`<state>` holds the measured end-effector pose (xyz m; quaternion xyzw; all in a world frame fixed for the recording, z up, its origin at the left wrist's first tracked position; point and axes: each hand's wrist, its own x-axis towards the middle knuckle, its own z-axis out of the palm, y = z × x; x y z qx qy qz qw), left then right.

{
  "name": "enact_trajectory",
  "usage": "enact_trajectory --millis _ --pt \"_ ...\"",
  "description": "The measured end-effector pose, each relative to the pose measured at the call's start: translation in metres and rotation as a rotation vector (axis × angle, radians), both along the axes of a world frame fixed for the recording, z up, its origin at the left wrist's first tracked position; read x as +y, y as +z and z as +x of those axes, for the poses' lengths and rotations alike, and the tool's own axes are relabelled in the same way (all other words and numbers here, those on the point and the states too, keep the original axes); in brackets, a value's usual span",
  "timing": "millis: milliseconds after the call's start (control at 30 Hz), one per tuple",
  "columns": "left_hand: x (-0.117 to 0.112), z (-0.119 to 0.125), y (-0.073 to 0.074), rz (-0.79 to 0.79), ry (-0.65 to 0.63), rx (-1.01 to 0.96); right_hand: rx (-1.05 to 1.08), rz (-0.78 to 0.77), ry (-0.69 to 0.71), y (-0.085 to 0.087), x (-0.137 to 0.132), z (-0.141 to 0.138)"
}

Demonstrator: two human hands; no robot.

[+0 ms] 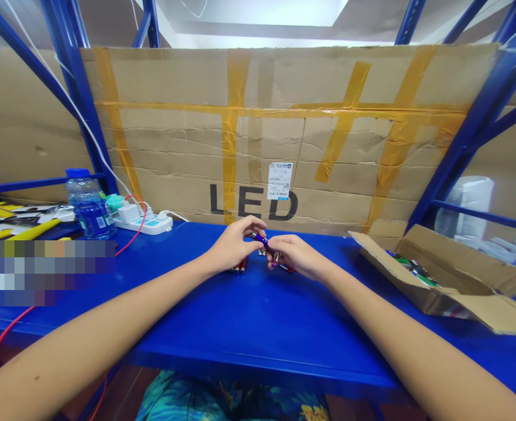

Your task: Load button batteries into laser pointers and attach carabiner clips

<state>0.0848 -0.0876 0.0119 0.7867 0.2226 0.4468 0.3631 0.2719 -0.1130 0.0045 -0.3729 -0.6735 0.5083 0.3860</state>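
Head view: both hands meet over the middle of the blue bench (249, 316), close to the far cardboard wall (284, 134). The left hand (233, 247) pinches one end of a purple pen (260, 238) in its fingertips. The right hand (298, 256) pinches the other end, where a small metal clip seems to hang. The pen is held just above the bench, tilted down to the right. Red pens (240, 267) lie under the left hand. An open box (442, 275) sits well to the right, a bottle (89, 204) to the left. A firm fingertip grip, kept low over the bench, looks best, so small parts cannot roll far.
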Motion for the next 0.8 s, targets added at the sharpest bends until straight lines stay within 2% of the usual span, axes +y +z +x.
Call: enact_trajectory --millis 200,367,500,600,733,800 --pt "0.000 0.002 -0.005 0.013 -0.030 0.004 -0.096 0.046 -0.044 -0.007 0.005 0.002" --pt "0.001 0.004 -0.008 -0.013 -0.029 -0.033 -0.050 0.095 -0.059 -0.008 0.005 0.000" --pt "0.000 0.006 -0.008 -0.078 -0.055 -0.070 -0.061 0.113 -0.136 -0.008 0.006 -0.001" --pt "0.000 0.006 -0.007 -0.198 -0.089 -0.171 -0.041 0.113 -0.201 -0.006 0.005 -0.002" --pt "0.004 0.002 -0.001 -0.503 -0.167 -0.381 0.010 0.077 -0.275 0.003 -0.001 -0.004" --pt "0.006 -0.001 0.003 -0.593 -0.184 -0.462 0.019 0.076 -0.293 0.006 -0.003 -0.005"
